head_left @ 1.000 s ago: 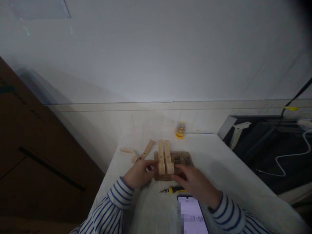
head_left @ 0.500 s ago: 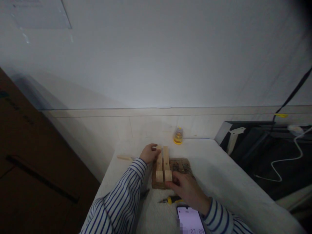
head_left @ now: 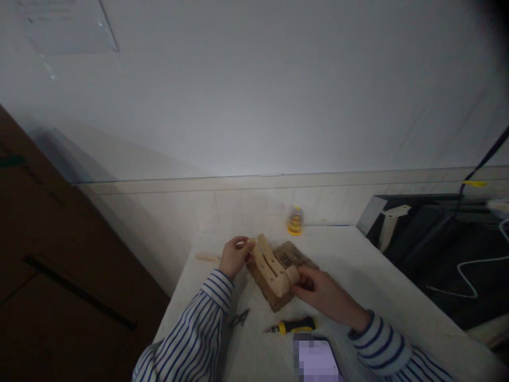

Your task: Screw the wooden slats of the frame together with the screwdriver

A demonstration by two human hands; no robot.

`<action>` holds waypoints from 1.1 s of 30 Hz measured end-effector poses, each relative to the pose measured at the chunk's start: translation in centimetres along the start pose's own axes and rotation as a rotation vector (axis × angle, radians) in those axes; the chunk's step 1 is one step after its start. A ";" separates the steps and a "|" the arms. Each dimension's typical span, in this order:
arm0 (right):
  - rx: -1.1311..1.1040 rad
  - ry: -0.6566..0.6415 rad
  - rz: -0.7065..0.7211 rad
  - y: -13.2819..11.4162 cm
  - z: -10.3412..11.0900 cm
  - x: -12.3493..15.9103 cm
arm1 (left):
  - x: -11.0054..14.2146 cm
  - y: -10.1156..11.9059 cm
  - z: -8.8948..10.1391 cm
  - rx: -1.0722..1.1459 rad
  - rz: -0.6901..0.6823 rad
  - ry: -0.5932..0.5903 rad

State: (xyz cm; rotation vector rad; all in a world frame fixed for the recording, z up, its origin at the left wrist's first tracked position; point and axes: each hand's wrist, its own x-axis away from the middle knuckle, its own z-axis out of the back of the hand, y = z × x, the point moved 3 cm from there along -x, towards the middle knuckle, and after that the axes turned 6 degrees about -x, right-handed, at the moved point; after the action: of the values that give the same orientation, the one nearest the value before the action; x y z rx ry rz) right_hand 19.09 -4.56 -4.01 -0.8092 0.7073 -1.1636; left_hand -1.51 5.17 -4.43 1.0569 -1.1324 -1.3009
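Note:
Two pale, curved wooden pieces (head_left: 274, 270) lie side by side at a slant, with small dark holes or screws along them and broader rounded near ends. My left hand (head_left: 236, 255) is closed on the far end of the left piece, thumb and fingers pinching it. On the near right, my right hand (head_left: 328, 296) grips the rounded end between thumb and fingers. Both pieces are over a brown, worn-looking block or tray (head_left: 262, 284), whose right part carries a dark pattern or small bits I cannot make out.
A yellow-and-black screwdriver (head_left: 296, 324) lies in front, above a phone (head_left: 318, 361). A small dark tool (head_left: 239, 317) lies by my left sleeve. Farther back are a pale wooden strip (head_left: 207, 258) and a yellow-based clear container (head_left: 295, 222). Dark panels (head_left: 421, 233) lean at right.
The wooden pieces and the brown base have turned from nearly straight to slanting, near ends swung right. My right hand moved right with them; my left hand shifted slightly left.

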 end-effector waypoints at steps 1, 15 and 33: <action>0.022 0.001 0.011 0.2 0.4 -0.1 | 0.4 0.1 0.2 0.007 0.005 0.010; -0.037 -0.260 0.132 0.2 4.0 -3.0 | 6.4 1.8 1.8 -0.029 0.009 -0.018; 0.080 -0.121 0.200 0.9 4.2 -3.6 | 8.0 -0.8 1.3 -0.193 -0.028 -0.104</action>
State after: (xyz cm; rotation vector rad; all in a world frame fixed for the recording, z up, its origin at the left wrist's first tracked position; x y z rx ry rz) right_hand 22.13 -0.13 -2.28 -0.7180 0.6226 -0.9493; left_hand -3.29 -2.76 -4.81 0.8737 -1.0482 -1.4699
